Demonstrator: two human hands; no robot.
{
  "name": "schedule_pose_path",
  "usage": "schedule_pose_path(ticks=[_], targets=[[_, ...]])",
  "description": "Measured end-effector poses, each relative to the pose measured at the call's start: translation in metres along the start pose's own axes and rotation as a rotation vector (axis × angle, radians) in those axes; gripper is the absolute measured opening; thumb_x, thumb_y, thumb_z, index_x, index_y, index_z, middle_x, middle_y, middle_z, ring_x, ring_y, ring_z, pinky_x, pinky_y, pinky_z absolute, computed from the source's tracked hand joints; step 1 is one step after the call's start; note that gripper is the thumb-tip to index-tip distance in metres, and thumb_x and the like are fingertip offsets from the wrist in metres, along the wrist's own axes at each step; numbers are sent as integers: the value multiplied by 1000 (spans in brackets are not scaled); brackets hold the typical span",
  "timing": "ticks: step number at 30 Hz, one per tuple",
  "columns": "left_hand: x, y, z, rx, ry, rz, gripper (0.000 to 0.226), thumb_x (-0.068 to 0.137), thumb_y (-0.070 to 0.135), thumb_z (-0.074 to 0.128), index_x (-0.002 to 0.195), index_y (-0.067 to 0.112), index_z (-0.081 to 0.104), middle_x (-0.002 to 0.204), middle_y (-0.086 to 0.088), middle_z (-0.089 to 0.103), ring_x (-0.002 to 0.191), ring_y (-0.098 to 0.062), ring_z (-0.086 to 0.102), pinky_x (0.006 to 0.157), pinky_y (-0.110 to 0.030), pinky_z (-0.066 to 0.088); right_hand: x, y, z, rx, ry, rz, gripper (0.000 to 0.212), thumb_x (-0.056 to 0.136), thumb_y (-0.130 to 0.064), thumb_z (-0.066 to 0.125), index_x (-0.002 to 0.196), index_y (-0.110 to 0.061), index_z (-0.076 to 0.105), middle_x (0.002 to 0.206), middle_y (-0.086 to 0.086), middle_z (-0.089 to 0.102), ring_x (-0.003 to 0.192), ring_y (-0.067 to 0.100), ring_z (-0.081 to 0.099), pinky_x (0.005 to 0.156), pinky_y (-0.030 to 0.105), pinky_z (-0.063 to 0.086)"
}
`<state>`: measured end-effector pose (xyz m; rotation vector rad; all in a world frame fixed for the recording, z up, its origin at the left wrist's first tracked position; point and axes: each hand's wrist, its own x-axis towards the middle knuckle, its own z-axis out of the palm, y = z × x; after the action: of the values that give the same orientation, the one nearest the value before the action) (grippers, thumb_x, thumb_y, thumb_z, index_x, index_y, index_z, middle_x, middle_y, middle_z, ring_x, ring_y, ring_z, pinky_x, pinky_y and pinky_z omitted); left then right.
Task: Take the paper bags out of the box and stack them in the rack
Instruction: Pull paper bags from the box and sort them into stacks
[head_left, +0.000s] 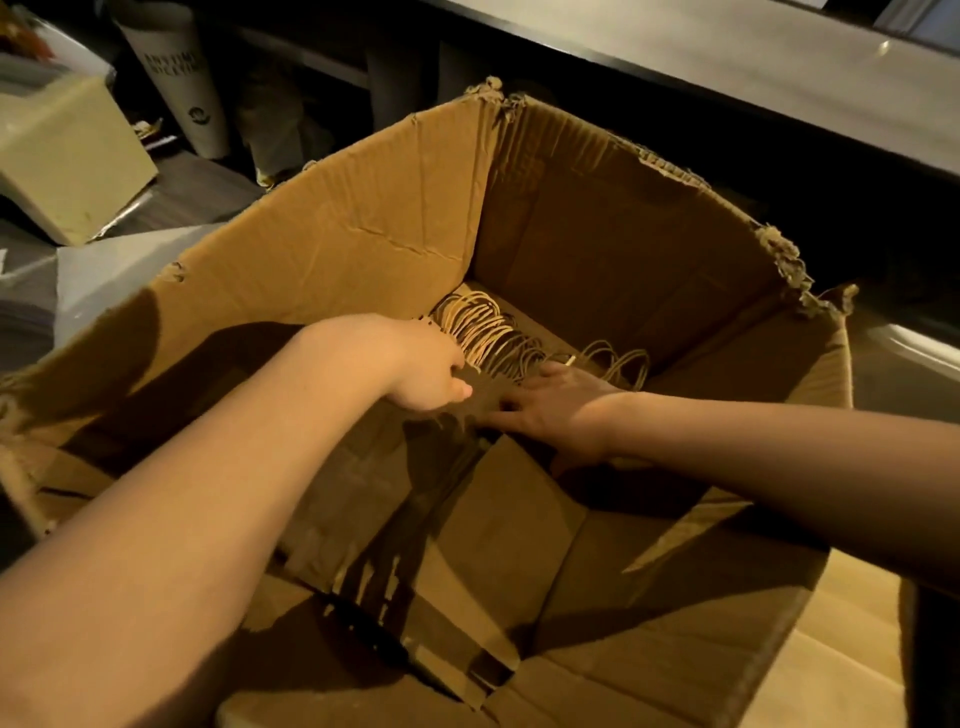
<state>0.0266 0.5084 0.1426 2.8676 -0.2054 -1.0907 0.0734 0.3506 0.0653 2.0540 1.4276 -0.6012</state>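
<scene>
Reaching deep into the box (363, 223), toward the bags (493, 335) stacked flat against its far wall, loop handles standing in a row. Gripping the handle end with the left hand (423, 371), thumb tucked in on the near side. Pressing down on the stack with the right hand (558, 408), fingers straight and spread.

To lift cleanly:
- Slide the right fingers under the far edge and square the bundle between both hands.
- Take only a bundle small enough to hold tight.
- Keep all handles pointing one way, to avoid snagging loops on neighbours or on the box's torn top edge.
- Raise straight up, without dragging along the wall.
- No rack in view, so look for it before turning with the load.

Writing: only on a pale cup sleeve (171, 78) at far left. Two dark lines of capitals there, perhaps "ANYTIME ANYWHERE", too blurred to read with certainty, with a small round mark lower down. No legible print on box or bags.
</scene>
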Motion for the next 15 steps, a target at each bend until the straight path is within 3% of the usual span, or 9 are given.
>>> schedule_pose_path(ticks=[2, 4, 11, 15], targets=[[1, -2, 6, -20, -25, -15, 52, 101, 38, 32, 148, 16, 27, 151, -5, 33, 137, -22, 32, 108, -30, 26, 1, -1, 0, -7, -3, -16, 100, 78, -41, 72, 150, -34, 4, 154, 4, 23, 139, 28, 27, 111, 45, 23], [2, -2, 15, -52, -40, -27, 51, 101, 37, 33, 147, 15, 29, 149, -6, 37, 135, -22, 36, 108, -31, 28, 1, -1, 1, -28, 7, -20, 96, 77, -43, 72, 150, -34, 9, 152, 3, 29, 137, 27, 30, 110, 45, 24], [-3, -3, 39, -157, -76, -56, 52, 100, 38, 36, 146, 16, 30, 148, -5, 38, 133, -21, 38, 106, -27, 30, -13, 2, -12, -23, 111, -51, 56, 86, -26, 64, 137, -24, 42, 136, 5, 47, 130, 25, 41, 110, 46, 24], [-4, 6, 43, -288, -85, 17, 50, 97, 44, 41, 138, 17, 43, 130, -4, 56, 114, -18, 54, 98, -29, 41, -23, 6, -27, -169, 246, -33, 33, 93, -21, 54, 125, -14, 54, 128, 8, 56, 135, 28, 34, 112, 48, 16]])
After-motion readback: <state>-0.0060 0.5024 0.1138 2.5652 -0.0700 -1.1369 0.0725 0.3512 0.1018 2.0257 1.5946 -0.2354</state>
